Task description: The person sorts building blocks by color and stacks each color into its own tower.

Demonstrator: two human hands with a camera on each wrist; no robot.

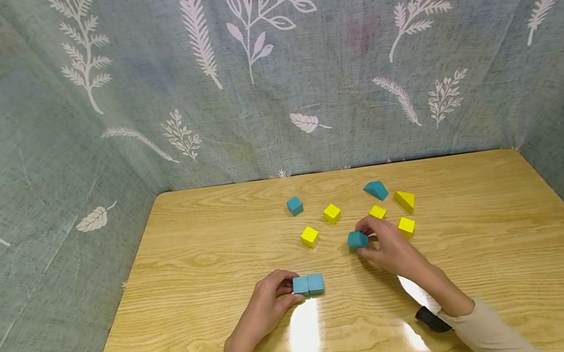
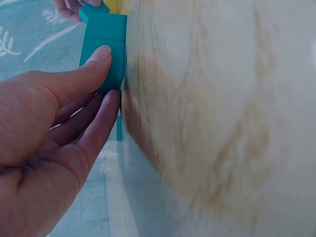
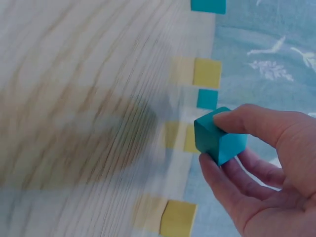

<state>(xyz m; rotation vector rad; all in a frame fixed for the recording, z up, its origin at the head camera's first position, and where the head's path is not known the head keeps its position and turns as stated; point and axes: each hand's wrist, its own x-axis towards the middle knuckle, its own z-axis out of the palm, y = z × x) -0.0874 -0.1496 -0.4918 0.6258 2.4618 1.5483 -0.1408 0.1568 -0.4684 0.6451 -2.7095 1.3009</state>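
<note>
Two blue cubes (image 1: 316,283) sit side by side on the table, their faces touching. My left hand (image 1: 272,300) pinches the left cube of this pair; in the left wrist view its thumb (image 2: 101,54) lies on that cube's face. Between the thumb and fingers of my right hand (image 1: 392,247) is another blue cube (image 1: 357,240), tilted in the grip. The right wrist view shows this held blue cube (image 3: 219,136) from close by, with yellow cubes behind it. Right behind the right hand stand a yellow cube (image 1: 377,212) and a second yellow cube (image 1: 407,226).
Farther back are a loose blue cube (image 1: 294,206), a yellow cube (image 1: 332,213) and another yellow cube (image 1: 310,237). A blue triangular block (image 1: 377,190) and a yellow triangular block (image 1: 405,201) lie at the back right. Patterned curtains (image 1: 272,110) border the wooden table (image 1: 188,245).
</note>
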